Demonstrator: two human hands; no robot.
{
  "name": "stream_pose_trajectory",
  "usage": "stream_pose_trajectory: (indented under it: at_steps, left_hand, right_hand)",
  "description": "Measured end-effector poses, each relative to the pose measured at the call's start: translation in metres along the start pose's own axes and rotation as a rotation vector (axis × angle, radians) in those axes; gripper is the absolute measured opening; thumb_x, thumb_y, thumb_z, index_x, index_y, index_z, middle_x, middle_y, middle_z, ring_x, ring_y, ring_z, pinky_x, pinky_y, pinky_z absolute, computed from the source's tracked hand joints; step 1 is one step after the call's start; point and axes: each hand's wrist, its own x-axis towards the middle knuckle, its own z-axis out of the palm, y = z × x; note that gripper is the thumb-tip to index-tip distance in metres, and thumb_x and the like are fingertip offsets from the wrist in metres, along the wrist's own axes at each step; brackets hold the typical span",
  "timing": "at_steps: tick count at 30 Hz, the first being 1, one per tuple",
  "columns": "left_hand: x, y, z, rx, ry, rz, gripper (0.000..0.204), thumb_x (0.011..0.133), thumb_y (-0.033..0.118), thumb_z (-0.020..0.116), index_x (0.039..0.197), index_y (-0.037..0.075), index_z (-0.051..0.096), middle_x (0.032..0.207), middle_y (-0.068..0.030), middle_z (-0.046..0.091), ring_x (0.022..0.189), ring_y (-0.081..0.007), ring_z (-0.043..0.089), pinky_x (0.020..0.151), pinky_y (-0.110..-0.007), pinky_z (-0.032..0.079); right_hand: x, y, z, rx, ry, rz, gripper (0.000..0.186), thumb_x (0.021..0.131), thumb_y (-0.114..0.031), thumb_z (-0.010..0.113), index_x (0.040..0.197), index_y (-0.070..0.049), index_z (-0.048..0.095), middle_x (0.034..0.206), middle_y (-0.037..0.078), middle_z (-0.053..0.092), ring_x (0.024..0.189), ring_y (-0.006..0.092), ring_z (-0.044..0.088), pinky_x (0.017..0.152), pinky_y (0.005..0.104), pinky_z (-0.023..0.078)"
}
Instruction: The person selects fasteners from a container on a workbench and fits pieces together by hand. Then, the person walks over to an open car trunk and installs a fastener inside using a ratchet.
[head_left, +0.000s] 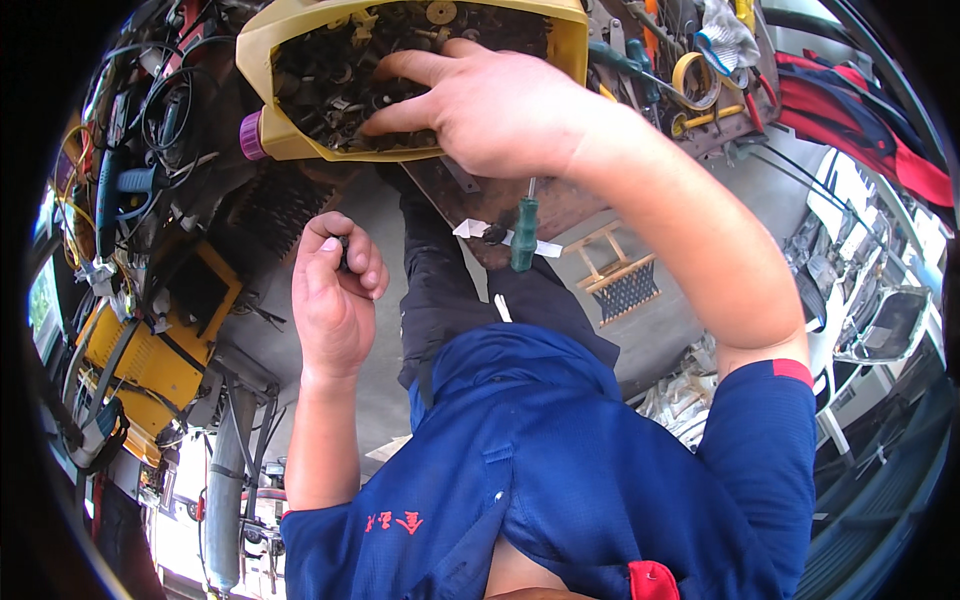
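Rummaging: right hand [480, 105], fingers spread, digs into bin [262, 60] of small dark metal parts [330, 70], top centre of frame. Left hand [335, 290], centre left, pinches one small part [343, 250] between thumb and fingertips. Parts likely hard, light, possibly oily; fingertip pinch suits.

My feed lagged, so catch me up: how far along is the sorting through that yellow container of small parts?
Looks done: one small dark piece is pinched in the left hand, out of the bin. In hand: the right hand has its fingers spread in the metal bits inside the cut-open yellow container. Left: the container remains well filled, and the green-handled screwdriver lies untouched below.
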Motion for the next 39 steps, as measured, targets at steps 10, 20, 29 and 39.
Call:
stream_pose_trajectory:
  at_steps: [10, 20, 29, 39]
  left_hand:
    - [0.000, 0.002, -0.020, -0.079, -0.006, -0.001, 0.016, 0.108, 0.021, 0.044, 0.110, 0.009, 0.054, 0.083, -0.0027, 0.050, 0.071, -0.0137, 0.046, 0.063, -0.029, 0.040]
    - [0.006, 0.001, -0.012, -0.028, -0.024, -0.018, 0.022, 0.109, 0.020, 0.045, 0.120, 0.008, 0.059, 0.095, -0.0034, 0.053, 0.081, -0.0155, 0.047, 0.072, -0.031, 0.042]
    - [0.009, 0.006, -0.013, -0.099, -0.157, -0.074, 0.027, 0.115, 0.031, 0.045, 0.115, 0.009, 0.061, 0.073, 0.0022, 0.040, 0.062, -0.0092, 0.037, 0.055, -0.024, 0.033]
    - [0.012, -0.007, -0.010, -0.109, -0.004, -0.030, 0.026, 0.113, 0.028, 0.044, 0.116, 0.008, 0.062, 0.077, 0.0005, 0.044, 0.068, -0.0122, 0.041, 0.062, -0.028, 0.037]
  right_hand:
    - [-0.055, 0.004, -0.037, -0.292, -0.156, 0.059, 0.025, 0.081, -0.015, 0.068, 0.102, -0.014, 0.080, 0.120, 0.004, 0.069, 0.110, 0.0264, 0.065, 0.094, 0.0415, 0.058]
    - [-0.006, 0.008, 0.020, -0.169, 0.295, 0.193, 0.056, 0.088, -0.016, 0.065, 0.144, -0.021, 0.066, 0.141, 0.012, 0.064, 0.134, 0.0323, 0.059, 0.110, 0.0496, 0.051]
    - [-0.053, -0.013, -0.010, 0.011, 0.093, 0.154, 0.026, 0.096, -0.027, 0.068, 0.112, -0.007, 0.074, 0.124, 0.014, 0.069, 0.129, 0.0346, 0.060, 0.113, 0.0568, 0.047]
    - [-0.066, -0.028, -0.027, 0.060, 0.128, 0.249, 0.036, 0.090, -0.021, 0.076, 0.114, 0.005, 0.068, 0.131, 0.024, 0.067, 0.128, 0.0400, 0.063, 0.111, 0.0433, 0.051]
